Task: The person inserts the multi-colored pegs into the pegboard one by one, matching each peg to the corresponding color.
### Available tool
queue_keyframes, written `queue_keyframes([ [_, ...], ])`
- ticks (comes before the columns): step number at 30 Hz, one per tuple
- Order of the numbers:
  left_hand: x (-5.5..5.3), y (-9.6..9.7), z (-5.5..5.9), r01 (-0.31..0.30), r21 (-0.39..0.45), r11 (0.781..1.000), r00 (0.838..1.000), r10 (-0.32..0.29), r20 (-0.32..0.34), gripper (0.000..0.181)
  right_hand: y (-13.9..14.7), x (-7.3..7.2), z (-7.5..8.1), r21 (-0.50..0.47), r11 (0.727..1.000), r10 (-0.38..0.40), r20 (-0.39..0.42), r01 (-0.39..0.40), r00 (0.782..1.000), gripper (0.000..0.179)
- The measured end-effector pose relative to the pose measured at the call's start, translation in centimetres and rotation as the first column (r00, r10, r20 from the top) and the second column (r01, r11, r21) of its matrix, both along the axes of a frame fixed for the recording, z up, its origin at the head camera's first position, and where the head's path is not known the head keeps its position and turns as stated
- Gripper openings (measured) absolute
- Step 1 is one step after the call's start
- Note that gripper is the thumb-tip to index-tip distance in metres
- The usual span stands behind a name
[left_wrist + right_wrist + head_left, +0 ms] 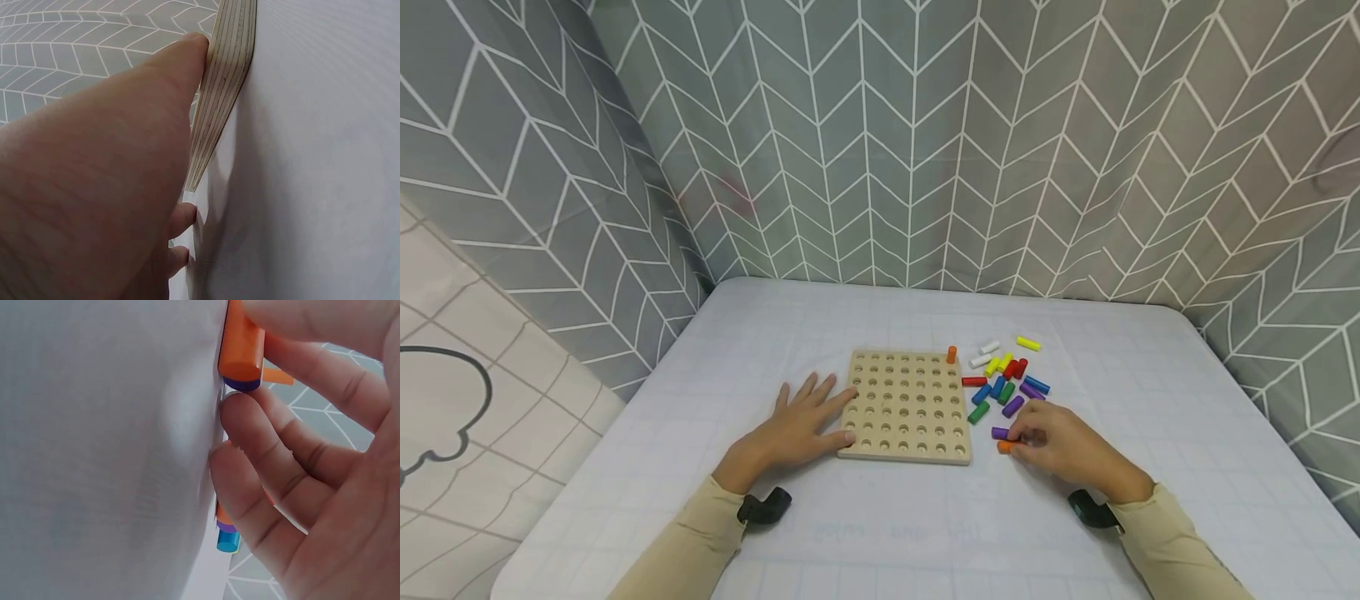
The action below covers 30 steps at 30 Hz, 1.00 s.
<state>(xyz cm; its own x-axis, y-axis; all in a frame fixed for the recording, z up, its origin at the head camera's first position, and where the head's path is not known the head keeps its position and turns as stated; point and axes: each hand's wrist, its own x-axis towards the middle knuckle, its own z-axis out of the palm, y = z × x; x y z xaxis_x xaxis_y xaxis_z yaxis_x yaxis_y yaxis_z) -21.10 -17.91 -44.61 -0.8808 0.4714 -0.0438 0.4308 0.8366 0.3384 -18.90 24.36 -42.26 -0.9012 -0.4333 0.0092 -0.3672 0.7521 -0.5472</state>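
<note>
A square wooden pegboard (906,406) with rows of round holes lies flat on the table. One orange peg (951,355) stands upright in its far right corner hole. My left hand (801,423) rests spread at the board's left side, thumb and index fingertip on its edge; in the left wrist view the thumb (194,47) meets the layered board edge (228,69). To the right of the board, my right hand (1060,437) pinches a second orange peg (242,344) lying low at the table surface. A purple peg (1000,433) lies right beside it, at the index finger.
Several loose pegs lie right of the board: green (978,412), blue (1037,385), red (975,382), white (990,347), yellow (1028,343) and purple ones. A white cloth (880,525) covers the table. Patterned curtains (910,150) hang behind it.
</note>
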Motion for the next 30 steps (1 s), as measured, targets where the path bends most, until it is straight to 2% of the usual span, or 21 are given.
queue_keyframes([
  [18,0.07,0.05,0.27,-0.003,-0.009,1.0,1.0,0.003,-0.001,0.08,-0.29,-0.03,0.24,0.047,0.998,-0.027,-0.023,0.028,0.999,0.009],
  [23,0.09,0.08,0.46,-0.008,-0.004,1.0,1.0,0.008,0.01,0.081,-0.61,-0.18,0.31,0.089,0.996,-0.022,-0.053,0.027,0.998,0.009],
  [30,0.02,0.07,0.12,-0.007,-0.006,1.0,1.0,0.007,0.0,0.081,-0.8,-0.3,0.38,0.132,0.991,-0.025,-0.092,0.037,0.995,0.009],
])
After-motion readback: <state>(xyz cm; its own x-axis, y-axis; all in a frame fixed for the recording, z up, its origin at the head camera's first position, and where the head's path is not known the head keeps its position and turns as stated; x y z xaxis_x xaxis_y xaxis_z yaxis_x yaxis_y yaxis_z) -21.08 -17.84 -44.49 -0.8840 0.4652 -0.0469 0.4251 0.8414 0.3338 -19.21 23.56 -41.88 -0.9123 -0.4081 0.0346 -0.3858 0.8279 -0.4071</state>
